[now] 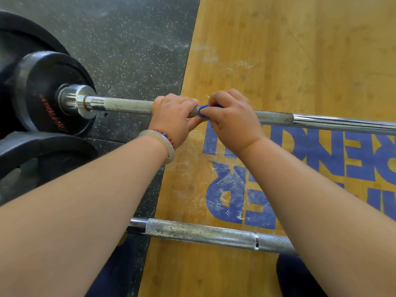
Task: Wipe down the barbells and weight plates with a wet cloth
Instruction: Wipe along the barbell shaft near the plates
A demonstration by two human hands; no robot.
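A steel barbell [128, 105] runs across the middle of the head view, its knurled shaft leading left into a chrome sleeve and black weight plates [49, 91]. My left hand [173, 116] grips the shaft with curled fingers. Right beside it, my right hand [231, 116] pinches a small blue thing [202, 110] against the bar; only a sliver of it shows between my fingers, and I cannot tell what it is. A second barbell [205, 233] lies nearer to me, parallel to the first.
Black speckled rubber flooring [132, 43] covers the left side. A wooden lifting platform [300, 50] with large blue letters fills the right. Another black plate [45, 153] lies flat at the lower left. My dark trouser knees show at the bottom edge.
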